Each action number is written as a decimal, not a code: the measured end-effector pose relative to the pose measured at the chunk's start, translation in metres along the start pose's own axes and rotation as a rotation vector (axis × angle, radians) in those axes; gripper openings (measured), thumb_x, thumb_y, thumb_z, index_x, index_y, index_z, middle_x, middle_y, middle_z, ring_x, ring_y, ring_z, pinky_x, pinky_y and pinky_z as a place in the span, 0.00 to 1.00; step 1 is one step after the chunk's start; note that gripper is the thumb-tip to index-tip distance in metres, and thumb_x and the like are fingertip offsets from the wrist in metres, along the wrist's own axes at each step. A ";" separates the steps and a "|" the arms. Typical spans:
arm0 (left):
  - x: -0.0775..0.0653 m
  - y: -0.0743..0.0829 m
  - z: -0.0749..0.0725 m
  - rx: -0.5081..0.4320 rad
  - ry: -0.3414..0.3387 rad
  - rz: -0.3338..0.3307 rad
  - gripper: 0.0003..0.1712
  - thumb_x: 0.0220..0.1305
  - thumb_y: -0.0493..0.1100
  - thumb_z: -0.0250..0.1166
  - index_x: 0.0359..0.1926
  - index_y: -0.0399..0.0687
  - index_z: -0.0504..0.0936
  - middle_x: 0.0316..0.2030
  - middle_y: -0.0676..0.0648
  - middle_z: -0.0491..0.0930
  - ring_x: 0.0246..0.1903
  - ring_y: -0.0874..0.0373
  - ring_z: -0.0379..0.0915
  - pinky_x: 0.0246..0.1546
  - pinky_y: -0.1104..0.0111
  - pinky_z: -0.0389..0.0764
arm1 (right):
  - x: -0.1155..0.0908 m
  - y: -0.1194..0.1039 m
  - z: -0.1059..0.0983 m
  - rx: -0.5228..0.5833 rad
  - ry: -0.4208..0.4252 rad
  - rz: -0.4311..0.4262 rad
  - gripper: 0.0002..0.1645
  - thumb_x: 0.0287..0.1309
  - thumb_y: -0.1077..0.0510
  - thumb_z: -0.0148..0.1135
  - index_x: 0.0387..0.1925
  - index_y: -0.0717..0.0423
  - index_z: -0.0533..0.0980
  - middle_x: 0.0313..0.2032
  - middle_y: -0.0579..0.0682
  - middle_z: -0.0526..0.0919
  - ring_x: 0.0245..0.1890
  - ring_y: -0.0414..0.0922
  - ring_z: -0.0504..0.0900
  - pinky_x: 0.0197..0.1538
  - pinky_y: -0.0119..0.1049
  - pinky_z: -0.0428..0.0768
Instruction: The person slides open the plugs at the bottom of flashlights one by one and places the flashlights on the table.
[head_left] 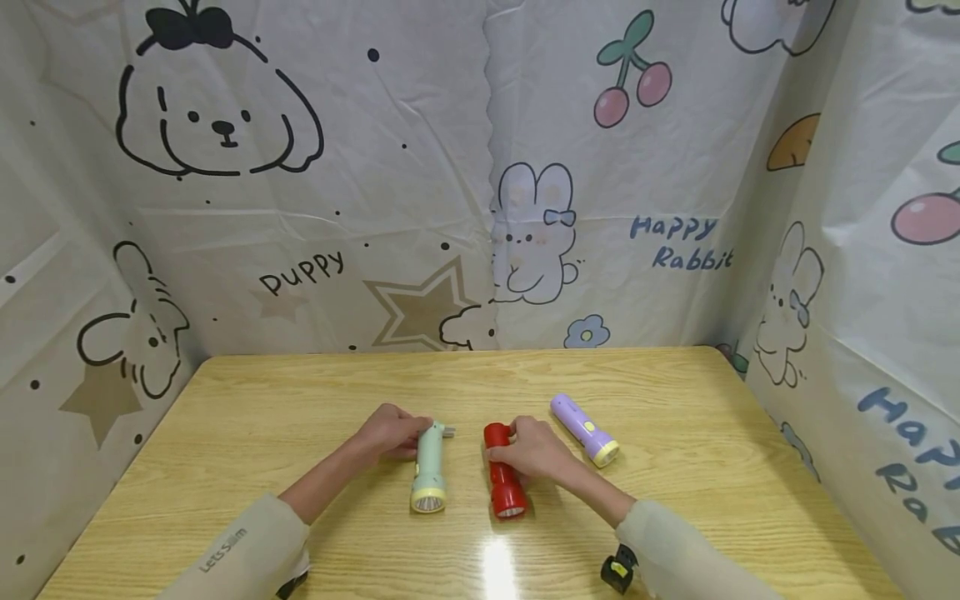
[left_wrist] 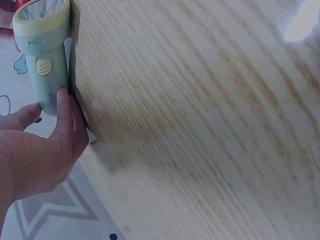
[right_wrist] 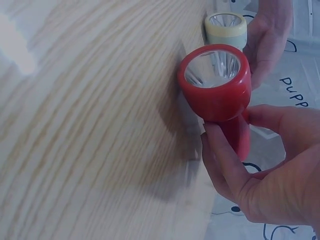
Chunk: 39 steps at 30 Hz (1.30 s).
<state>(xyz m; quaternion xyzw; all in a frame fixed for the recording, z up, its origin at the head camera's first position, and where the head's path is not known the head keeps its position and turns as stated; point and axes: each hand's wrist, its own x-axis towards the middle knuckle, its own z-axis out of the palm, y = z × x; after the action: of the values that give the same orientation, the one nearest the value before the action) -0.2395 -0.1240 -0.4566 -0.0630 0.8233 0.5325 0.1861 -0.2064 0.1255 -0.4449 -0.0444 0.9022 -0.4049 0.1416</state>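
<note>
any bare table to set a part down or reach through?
Bare table: back strip along the printed cloth; left of the left sleeve; right of the purple flashlight; front middle, between left and right sleeve. Crowded: centre, where the left grip holds the green flashlight and the right grip the red flashlight, narrow gap between.

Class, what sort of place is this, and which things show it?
Probably a makeshift indoor tabletop booth: cartoon-printed sheets close in the back and both sides of a wooden table, and the bright glare on its top suggests artificial light.
</note>
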 end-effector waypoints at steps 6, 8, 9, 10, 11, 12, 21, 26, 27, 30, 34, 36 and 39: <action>-0.002 0.001 0.000 -0.005 -0.010 0.002 0.18 0.72 0.44 0.61 0.44 0.28 0.82 0.37 0.41 0.81 0.29 0.59 0.79 0.33 0.70 0.85 | 0.001 -0.003 0.000 -0.042 0.012 -0.007 0.33 0.54 0.52 0.74 0.51 0.73 0.72 0.30 0.55 0.80 0.22 0.45 0.81 0.24 0.37 0.83; -0.002 0.002 -0.001 -0.004 -0.014 0.006 0.18 0.72 0.43 0.60 0.44 0.27 0.82 0.36 0.40 0.82 0.28 0.59 0.79 0.32 0.71 0.85 | 0.001 -0.004 0.000 -0.053 0.019 -0.016 0.33 0.54 0.52 0.74 0.51 0.72 0.73 0.31 0.56 0.80 0.23 0.45 0.81 0.24 0.37 0.82; -0.002 0.001 -0.001 -0.005 -0.013 0.007 0.18 0.72 0.43 0.61 0.43 0.27 0.82 0.36 0.40 0.81 0.28 0.59 0.79 0.32 0.70 0.85 | 0.001 -0.004 0.000 -0.057 0.022 -0.021 0.33 0.54 0.52 0.74 0.52 0.72 0.72 0.32 0.56 0.81 0.24 0.45 0.81 0.24 0.36 0.82; -0.003 0.001 -0.001 -0.005 -0.012 0.009 0.18 0.72 0.43 0.61 0.43 0.27 0.82 0.36 0.40 0.81 0.28 0.59 0.79 0.32 0.70 0.85 | 0.001 -0.005 -0.001 -0.060 0.025 -0.025 0.33 0.54 0.52 0.74 0.52 0.72 0.72 0.33 0.57 0.81 0.24 0.45 0.81 0.24 0.36 0.82; -0.002 0.001 0.000 -0.005 -0.010 0.007 0.18 0.72 0.43 0.61 0.43 0.27 0.82 0.36 0.40 0.81 0.28 0.59 0.79 0.32 0.70 0.85 | 0.001 -0.005 -0.001 -0.060 0.027 -0.027 0.34 0.54 0.52 0.74 0.52 0.72 0.72 0.34 0.57 0.82 0.24 0.45 0.82 0.24 0.37 0.82; -0.003 0.001 0.000 -0.005 -0.007 0.005 0.18 0.72 0.43 0.61 0.43 0.28 0.82 0.35 0.40 0.81 0.28 0.59 0.79 0.32 0.69 0.85 | 0.001 -0.005 -0.001 -0.061 0.030 -0.032 0.34 0.54 0.52 0.74 0.53 0.72 0.72 0.35 0.58 0.82 0.24 0.45 0.82 0.24 0.37 0.83; -0.002 0.000 0.001 -0.010 -0.001 -0.006 0.17 0.72 0.43 0.61 0.43 0.28 0.82 0.35 0.41 0.82 0.28 0.58 0.79 0.32 0.69 0.85 | -0.003 -0.010 -0.008 -0.015 0.040 -0.039 0.35 0.56 0.54 0.74 0.57 0.71 0.70 0.35 0.57 0.81 0.25 0.45 0.82 0.27 0.39 0.84; -0.002 0.001 0.001 -0.010 0.004 -0.003 0.17 0.72 0.43 0.61 0.42 0.29 0.82 0.35 0.41 0.82 0.28 0.58 0.80 0.32 0.69 0.85 | -0.003 -0.011 -0.013 0.019 0.045 -0.034 0.36 0.56 0.54 0.74 0.58 0.71 0.70 0.36 0.57 0.80 0.25 0.46 0.82 0.28 0.40 0.85; -0.002 0.001 0.000 -0.011 0.004 -0.002 0.17 0.72 0.43 0.61 0.43 0.29 0.82 0.35 0.41 0.82 0.28 0.58 0.80 0.32 0.69 0.85 | -0.003 -0.011 -0.014 0.021 0.046 -0.031 0.36 0.55 0.54 0.74 0.58 0.71 0.70 0.35 0.57 0.80 0.25 0.46 0.82 0.28 0.40 0.85; -0.002 0.001 0.000 -0.007 0.002 0.002 0.17 0.72 0.43 0.61 0.44 0.28 0.82 0.36 0.40 0.82 0.28 0.58 0.80 0.32 0.69 0.85 | -0.002 -0.009 -0.015 0.006 0.054 -0.025 0.36 0.55 0.53 0.74 0.57 0.70 0.70 0.34 0.55 0.79 0.25 0.45 0.82 0.27 0.38 0.84; -0.002 0.001 0.000 -0.006 0.001 0.001 0.18 0.72 0.43 0.61 0.45 0.27 0.81 0.37 0.40 0.82 0.29 0.58 0.80 0.32 0.69 0.85 | -0.002 -0.008 -0.015 -0.020 0.059 -0.018 0.35 0.55 0.53 0.74 0.57 0.69 0.71 0.34 0.54 0.79 0.25 0.45 0.81 0.26 0.37 0.83; -0.001 0.000 0.001 -0.007 0.003 -0.002 0.18 0.72 0.43 0.61 0.46 0.27 0.81 0.37 0.40 0.82 0.29 0.58 0.80 0.33 0.69 0.85 | -0.002 -0.008 -0.016 -0.022 0.058 -0.014 0.35 0.56 0.53 0.74 0.57 0.69 0.71 0.34 0.54 0.79 0.25 0.45 0.81 0.27 0.37 0.83; -0.002 0.000 0.001 -0.008 0.006 0.000 0.19 0.72 0.43 0.61 0.46 0.27 0.81 0.37 0.40 0.82 0.30 0.58 0.80 0.32 0.69 0.85 | -0.002 -0.009 -0.017 -0.023 0.060 -0.022 0.35 0.56 0.53 0.74 0.57 0.69 0.70 0.35 0.55 0.79 0.25 0.45 0.81 0.27 0.37 0.83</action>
<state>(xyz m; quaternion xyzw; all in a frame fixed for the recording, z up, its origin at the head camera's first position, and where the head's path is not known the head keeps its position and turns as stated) -0.2379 -0.1234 -0.4561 -0.0655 0.8218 0.5355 0.1833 -0.2098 0.1319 -0.4269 -0.0438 0.9101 -0.3973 0.1095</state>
